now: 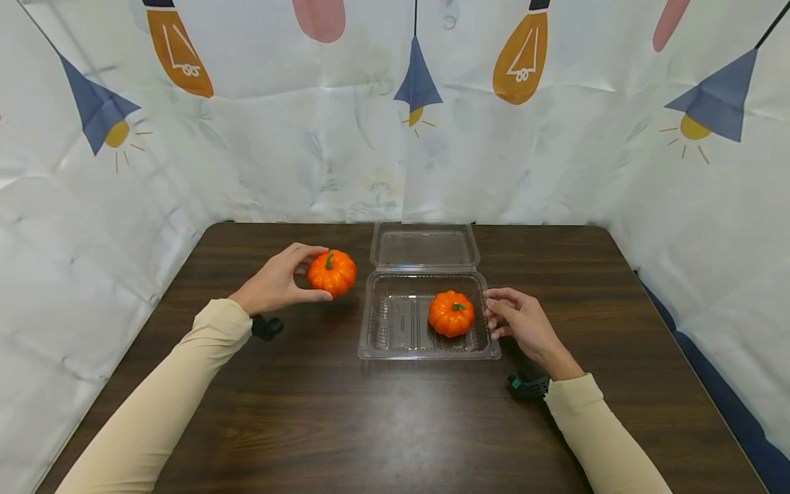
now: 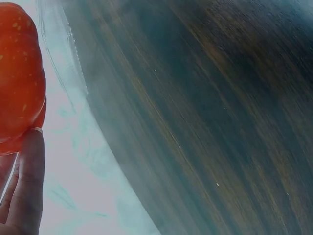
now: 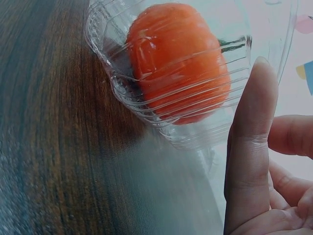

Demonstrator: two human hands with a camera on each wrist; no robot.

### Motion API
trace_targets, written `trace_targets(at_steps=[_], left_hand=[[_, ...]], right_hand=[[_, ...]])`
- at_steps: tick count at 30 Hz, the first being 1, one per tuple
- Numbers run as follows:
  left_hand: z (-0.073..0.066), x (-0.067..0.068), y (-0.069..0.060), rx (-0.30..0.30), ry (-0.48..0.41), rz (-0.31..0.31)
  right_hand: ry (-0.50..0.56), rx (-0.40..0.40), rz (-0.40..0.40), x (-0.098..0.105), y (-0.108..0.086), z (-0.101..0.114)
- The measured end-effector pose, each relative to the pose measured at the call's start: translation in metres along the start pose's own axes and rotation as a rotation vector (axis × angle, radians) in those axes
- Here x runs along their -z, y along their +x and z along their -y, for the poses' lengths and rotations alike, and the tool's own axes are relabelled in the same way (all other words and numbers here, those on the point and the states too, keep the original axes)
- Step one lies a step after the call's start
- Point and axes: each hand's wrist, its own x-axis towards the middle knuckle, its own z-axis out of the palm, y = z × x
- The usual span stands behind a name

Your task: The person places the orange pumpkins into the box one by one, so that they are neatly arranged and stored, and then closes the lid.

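Observation:
An orange toy pumpkin [image 1: 332,273] with a green stem is in my left hand [image 1: 280,281], gripped between thumb and fingers, left of a clear plastic clamshell box [image 1: 385,350]. In the left wrist view the same pumpkin [image 2: 19,78] shows at the left edge, a fingertip against it. A second orange pumpkin [image 1: 451,314] sits inside the box, right of its middle. My right hand [image 1: 521,326] is at the box's right rim, fingers loosely bent. Through the ribbed wall, the right wrist view shows that second pumpkin [image 3: 178,63]; whether the fingers press the rim is unclear.
The box's lid [image 1: 426,245] lies folded back towards the far edge of the dark wooden table [image 1: 407,425]. White printed curtains [image 1: 296,158] hang behind the table and at both sides. Blue cloth [image 1: 728,391] shows beyond the right edge.

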Motion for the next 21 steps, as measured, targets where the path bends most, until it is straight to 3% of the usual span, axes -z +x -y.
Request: trace_targets(at_steps=[21], left_hand=[[-0.017, -0.008, 0.009, -0.066, -0.02, -0.001]], right_hand=[[0.004, -0.003, 0.003, 0.0, 0.0, 0.0]])
